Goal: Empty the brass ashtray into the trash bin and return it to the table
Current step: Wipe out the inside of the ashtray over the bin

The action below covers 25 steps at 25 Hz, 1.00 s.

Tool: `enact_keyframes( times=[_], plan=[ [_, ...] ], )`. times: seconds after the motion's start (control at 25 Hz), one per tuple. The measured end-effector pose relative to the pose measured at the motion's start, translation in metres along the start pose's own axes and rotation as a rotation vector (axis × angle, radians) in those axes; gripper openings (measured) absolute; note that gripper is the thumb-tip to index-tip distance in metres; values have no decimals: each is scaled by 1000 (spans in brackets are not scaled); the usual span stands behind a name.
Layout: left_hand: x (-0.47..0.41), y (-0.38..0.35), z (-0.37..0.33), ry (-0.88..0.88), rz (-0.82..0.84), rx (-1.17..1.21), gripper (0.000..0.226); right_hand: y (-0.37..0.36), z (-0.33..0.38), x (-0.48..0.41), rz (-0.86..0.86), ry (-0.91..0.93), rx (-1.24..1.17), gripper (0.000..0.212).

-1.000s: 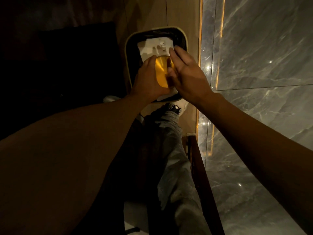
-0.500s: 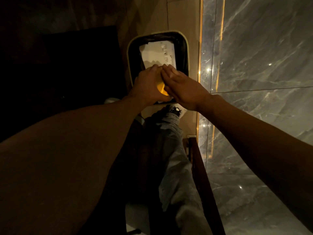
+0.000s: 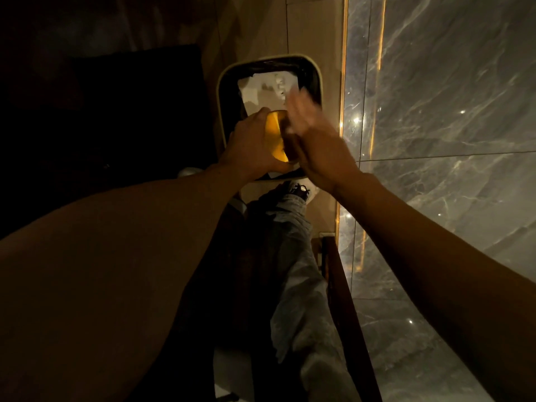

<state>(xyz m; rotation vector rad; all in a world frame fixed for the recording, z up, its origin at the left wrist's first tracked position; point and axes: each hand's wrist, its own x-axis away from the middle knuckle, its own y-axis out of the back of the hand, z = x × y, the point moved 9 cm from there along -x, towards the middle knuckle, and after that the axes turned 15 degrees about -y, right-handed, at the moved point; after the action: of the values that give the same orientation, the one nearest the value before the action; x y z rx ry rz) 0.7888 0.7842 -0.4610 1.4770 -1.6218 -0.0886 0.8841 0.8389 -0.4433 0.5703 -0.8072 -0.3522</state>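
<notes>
The marble wall [image 3: 435,111] fills the right of the view, with a lit gold strip [image 3: 344,82] set along its edge. To the left, on the pale floor, the trash bin [image 3: 316,82] is seen from above, its dark liner open and white paper [image 3: 266,88] lying inside. Below it, a trouser leg [image 3: 290,256] and a shoe [image 3: 298,190] are seen close to the bin's near rim.

The brass ashtray [image 3: 275,134] is held tipped on edge directly over the bin's opening, clasped by the left hand [image 3: 251,147] around its left side. The right hand [image 3: 316,140] is spread flat with nothing in it, its palm just beside the ashtray's right side; the fingertips are blurred, and contact cannot be told for certain.

The main risk is judged to be the ashtray being knocked loose: only one side is gripped, and a hard tap from the flat palm could send smooth metal sliding into the liner. Ash could also be scattered past the near rim, onto the shoe or floor, if the dish is carried back before it is levelled. In light this dim, leftover residue could easily be missed.
</notes>
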Motion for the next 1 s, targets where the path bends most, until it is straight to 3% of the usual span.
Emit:
enact_keyframes(
  times=[0.08,0.2,0.36,0.48,0.52,0.64,0.84,1.0],
  plan=[
    [2,-1,-3,-6,13,-23,83,-21,0,7,186,72,82,55],
    [3,3,-5,1,-25,21,74,-4,5,1,44,99,38,55],
    [3,5,-12,-33,-5,2,79,-18,7,5,231,109,92,54],
    [1,10,-12,-29,-47,14,78,16,16,-4,-50,95,-5,51],
    [-1,11,-11,-24,-53,32,80,16,17,-5,-43,88,5,51],
    [0,5,-10,-4,-3,40,88,-16,9,6,227,112,169,54],
    [1,4,-1,31,-39,57,88,22,14,-5,-130,21,-34,54],
    [-2,4,0,4,1,17,94,-20,4,7,184,52,56,54]
  ],
)
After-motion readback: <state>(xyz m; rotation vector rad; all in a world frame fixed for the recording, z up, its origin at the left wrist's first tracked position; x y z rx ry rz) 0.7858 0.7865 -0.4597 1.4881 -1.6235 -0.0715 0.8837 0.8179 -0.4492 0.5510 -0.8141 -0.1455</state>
